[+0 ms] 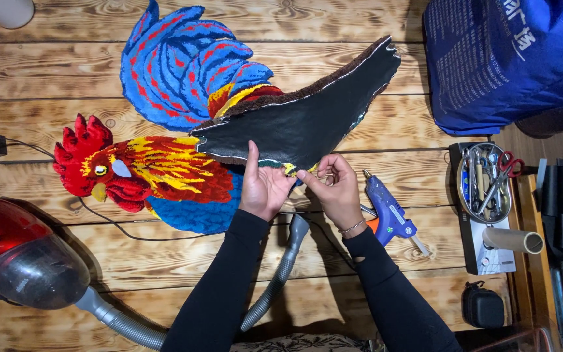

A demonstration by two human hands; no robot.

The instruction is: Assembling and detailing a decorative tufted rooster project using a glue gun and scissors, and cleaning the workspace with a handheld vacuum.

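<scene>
The rooster-shaped tufted rug (164, 130) lies flat on the plank floor (47, 85), its wing section folded back to show the black backing (301, 124). Left hand (263, 186) presses flat on the fold, fingers together. Right hand (337, 182) pinches the rug's yellow edge between thumb and fingertips (glue gun (389, 212) just beside the wrist). Advise steady pressure along the edge and keeping the vacuum hose (275, 280) clear of the forearms.
</scene>
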